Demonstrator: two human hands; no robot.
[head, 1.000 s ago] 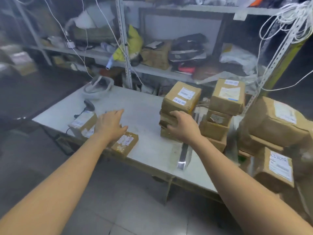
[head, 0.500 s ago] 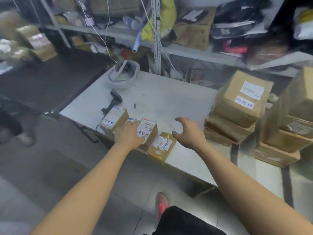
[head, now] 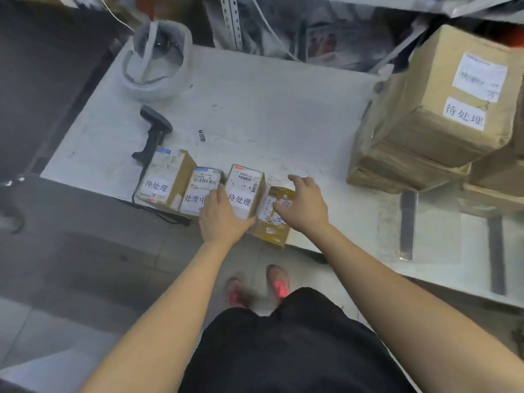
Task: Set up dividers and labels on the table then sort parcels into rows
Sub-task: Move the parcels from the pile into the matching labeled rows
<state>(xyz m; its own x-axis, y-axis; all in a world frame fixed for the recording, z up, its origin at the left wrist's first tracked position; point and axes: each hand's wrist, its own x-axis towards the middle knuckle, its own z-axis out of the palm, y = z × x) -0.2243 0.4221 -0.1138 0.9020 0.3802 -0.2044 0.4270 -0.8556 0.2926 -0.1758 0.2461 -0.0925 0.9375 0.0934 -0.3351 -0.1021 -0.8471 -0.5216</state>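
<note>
Several small parcels stand in a row along the front edge of the white table (head: pixel 255 109). From the left they are a brown box (head: pixel 166 177), a white-labelled box (head: pixel 202 184), a taller labelled box (head: pixel 246 184) and a yellow-taped parcel (head: pixel 270 226) overhanging the edge. My left hand (head: pixel 224 215) clasps the taller box's front, fingers between it and the white-labelled box. My right hand (head: pixel 306 204) lies over the yellow-taped parcel, fingers curled on its top. A stack of large parcels (head: pixel 442 114) stands at the right. Two dark divider strips (head: pixel 408 222) (head: pixel 496 251) lie on the table's right part.
A black barcode scanner (head: pixel 154 131) lies behind the row, its cable running over the front edge. A white helmet-like shell (head: pixel 156 61) sits at the far left corner. A small loose label (head: pixel 201 135) lies mid-table. Shelving stands behind the table, and my feet are below its edge.
My view has tilted down onto the table edge. My right hand moved left onto the yellow-taped parcel, and my left hand shifted right to the taller box. The small parcels now stand closer together.
</note>
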